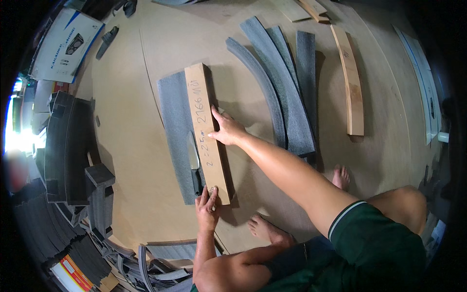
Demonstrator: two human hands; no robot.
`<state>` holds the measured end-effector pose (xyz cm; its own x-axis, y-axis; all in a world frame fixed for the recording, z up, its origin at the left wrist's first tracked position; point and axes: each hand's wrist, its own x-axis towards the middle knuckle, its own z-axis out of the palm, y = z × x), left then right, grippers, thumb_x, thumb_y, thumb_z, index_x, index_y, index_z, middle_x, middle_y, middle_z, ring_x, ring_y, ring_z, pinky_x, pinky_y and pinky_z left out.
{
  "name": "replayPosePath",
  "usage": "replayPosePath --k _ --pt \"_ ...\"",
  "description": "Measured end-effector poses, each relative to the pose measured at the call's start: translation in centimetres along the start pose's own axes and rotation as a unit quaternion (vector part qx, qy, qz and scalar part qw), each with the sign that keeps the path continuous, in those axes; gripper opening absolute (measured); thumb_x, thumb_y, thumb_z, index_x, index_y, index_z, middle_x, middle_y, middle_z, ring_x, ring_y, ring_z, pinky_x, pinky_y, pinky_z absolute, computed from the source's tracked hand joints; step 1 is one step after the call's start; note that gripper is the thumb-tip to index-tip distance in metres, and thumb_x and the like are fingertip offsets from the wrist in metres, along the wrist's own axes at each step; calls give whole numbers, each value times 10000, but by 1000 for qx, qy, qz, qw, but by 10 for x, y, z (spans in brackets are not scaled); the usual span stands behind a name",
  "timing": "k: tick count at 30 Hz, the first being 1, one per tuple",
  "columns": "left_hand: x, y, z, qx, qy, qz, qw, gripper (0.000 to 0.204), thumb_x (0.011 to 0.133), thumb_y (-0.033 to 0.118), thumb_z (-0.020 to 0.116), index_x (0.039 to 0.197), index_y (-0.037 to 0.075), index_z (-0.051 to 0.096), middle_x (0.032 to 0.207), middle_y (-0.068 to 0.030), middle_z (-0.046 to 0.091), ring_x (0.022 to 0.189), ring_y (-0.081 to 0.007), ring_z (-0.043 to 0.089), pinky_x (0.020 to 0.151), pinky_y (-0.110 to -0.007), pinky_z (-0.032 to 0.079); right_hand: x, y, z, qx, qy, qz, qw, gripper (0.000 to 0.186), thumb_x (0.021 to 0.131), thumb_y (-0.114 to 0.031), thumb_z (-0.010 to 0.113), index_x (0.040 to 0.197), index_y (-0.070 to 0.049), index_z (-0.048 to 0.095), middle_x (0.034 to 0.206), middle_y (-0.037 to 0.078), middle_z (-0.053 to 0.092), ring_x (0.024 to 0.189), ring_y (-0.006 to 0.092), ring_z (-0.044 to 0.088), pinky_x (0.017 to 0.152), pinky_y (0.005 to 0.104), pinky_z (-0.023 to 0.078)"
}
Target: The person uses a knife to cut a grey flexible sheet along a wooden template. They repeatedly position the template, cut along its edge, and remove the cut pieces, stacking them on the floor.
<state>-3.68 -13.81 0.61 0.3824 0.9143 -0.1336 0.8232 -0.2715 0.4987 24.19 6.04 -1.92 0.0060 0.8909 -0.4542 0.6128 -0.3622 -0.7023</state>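
Observation:
A long wooden board (197,92) with handwriting on top lies along the right side of a grey foam sheet (175,121). My right hand (228,129) holds the board's right edge near its middle, thumb and index finger spread apart. At the board's near end my left hand (207,210) presses its fingertips on the wood, beside the handle end of a knife (193,155). The knife lies on the foam against the board's left edge, its blade pointing away from me. Whether my left hand touches its black handle I cannot tell.
Several curved grey foam strips (272,63) lie to the right, with a curved wooden piece (349,82) beyond them. Dark foam pieces (68,141) are stacked at the left, below a white printed box (65,44). Foam offcuts (165,250) lie near my left elbow; my bare foot (265,228) is close by.

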Motion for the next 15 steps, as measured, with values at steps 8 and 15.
replayPosePath --k 8,15 --pt "8 -3 -10 6 -43 5 999 715 815 -18 789 1476 232 676 1515 -195 616 1214 -422 627 1073 -482 517 7 -4 -1 27 -18 16 999 1180 875 -355 846 1738 -140 70 1594 268 487 1442 425 531 1177 503 478" --pt "12 -1 -16 -4 -42 24 999 589 893 -22 747 1440 191 700 1452 -211 657 1245 -434 650 1077 -483 510 22 6 13 40 2 -13 999 1197 840 -334 897 1724 -76 132 1559 321 508 1435 445 528 1193 455 466"
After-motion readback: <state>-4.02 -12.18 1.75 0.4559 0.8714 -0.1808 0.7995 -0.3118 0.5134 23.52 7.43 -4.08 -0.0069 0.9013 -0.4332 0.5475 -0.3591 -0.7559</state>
